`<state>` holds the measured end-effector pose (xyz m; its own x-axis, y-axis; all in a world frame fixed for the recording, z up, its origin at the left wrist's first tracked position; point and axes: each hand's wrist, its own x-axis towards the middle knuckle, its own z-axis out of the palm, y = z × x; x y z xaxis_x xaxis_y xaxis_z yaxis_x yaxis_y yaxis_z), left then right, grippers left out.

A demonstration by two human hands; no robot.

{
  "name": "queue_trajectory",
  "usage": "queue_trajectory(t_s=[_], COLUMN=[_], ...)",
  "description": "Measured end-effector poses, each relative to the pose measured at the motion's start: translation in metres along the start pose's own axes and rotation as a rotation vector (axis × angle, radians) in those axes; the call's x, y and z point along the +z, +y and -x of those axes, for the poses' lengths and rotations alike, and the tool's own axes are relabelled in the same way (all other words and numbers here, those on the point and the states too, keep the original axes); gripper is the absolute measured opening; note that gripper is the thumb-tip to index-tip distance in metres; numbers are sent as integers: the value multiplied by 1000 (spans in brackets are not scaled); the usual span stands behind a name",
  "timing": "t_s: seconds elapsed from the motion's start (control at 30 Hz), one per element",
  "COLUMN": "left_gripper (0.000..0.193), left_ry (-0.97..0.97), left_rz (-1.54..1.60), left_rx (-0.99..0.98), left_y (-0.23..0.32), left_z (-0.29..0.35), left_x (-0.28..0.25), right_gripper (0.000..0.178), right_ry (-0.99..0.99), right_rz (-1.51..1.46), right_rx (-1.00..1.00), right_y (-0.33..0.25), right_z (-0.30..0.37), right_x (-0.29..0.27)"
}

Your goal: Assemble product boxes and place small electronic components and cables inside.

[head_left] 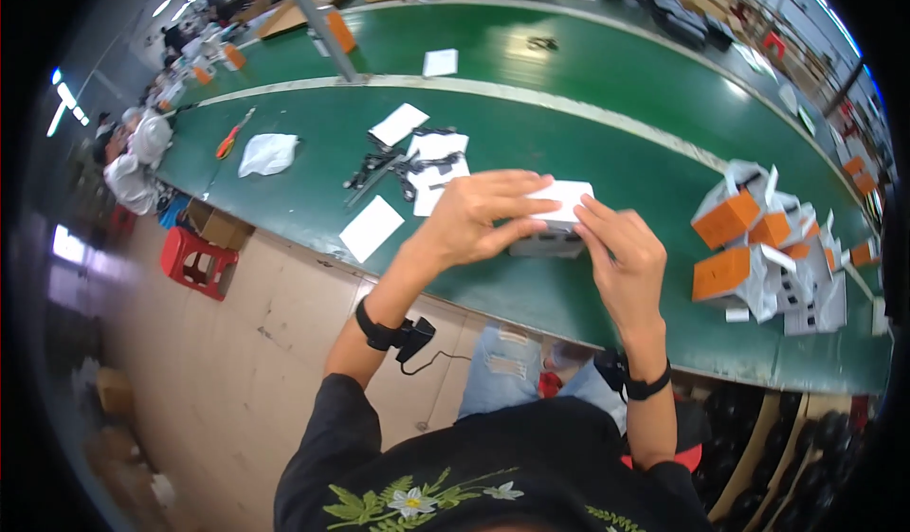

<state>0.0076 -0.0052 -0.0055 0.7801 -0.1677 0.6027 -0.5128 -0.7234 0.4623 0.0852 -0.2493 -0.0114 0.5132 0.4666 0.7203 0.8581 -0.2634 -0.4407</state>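
A small white box (566,194) stands on the green table in front of me, between my two hands. Its front side has dark markings low down, partly covered by fingers. My left hand (479,212) grips the box from the left, fingers laid along its top and the thumb lower at the front. My right hand (627,257) pinches the box's right edge with fingertips and thumb. Just left of the box, black cables (408,164) lie bundled over white papers (373,229).
Orange-and-white boxes (725,271) with plastic bags crowd the right side. A white plastic packet (269,154) and an orange-handled screwdriver (228,141) lie at the left. A metal post (318,20) rises beyond the pale strip. A red stool (199,262) stands on the floor.
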Motion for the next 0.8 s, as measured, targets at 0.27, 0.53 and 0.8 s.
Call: queue_trajectory(t_s=[0.27, 0.53, 0.8], left_gripper=[37, 37, 39], left_ry=[33, -71, -96], left_rz=[-77, -175, -297], left_rx=[26, 170, 241], left_y=[-2, -11, -13], left_z=[25, 14, 16], left_x=[-9, -1, -4], right_gripper=[27, 29, 33], right_ry=[-84, -107, -132], right_rz=[-47, -29, -15], right_rx=[-53, -44, -68], right_y=[-11, 3, 4], right_z=[-3, 9, 9], right_x=[11, -6, -4])
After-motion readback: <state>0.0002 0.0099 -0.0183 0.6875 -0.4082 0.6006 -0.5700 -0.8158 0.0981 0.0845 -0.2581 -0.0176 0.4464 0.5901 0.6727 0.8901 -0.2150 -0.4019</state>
